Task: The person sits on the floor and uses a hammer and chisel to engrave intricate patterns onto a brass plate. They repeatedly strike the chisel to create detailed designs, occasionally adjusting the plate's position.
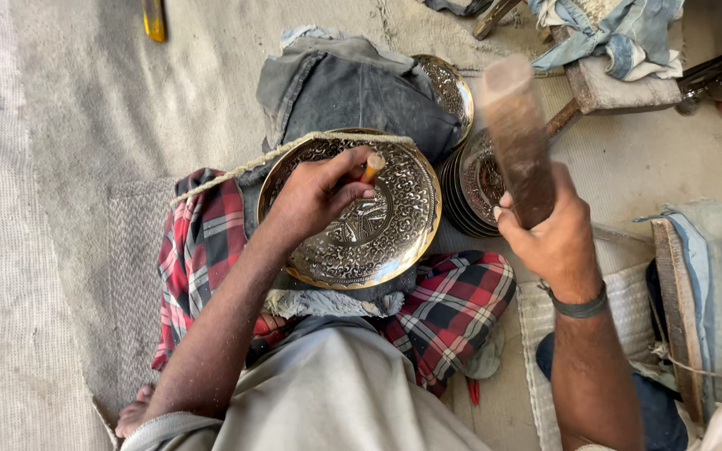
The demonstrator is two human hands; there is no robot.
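Presently, left hand point(315, 196) grips a punch point(373, 168) tip-down on the plate point(378, 242) at frame centre, its axis tilted up-right, while right hand point(549, 238), clenched on a mallet point(518, 138), is raised just right of it.

floor: grey woven mat point(60, 167) | low wooden stool point(620, 88), upper right | light: soft, even daylight

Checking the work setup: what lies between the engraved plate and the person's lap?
In the head view, a red plaid cloth over grey padding lies under the engraved plate.
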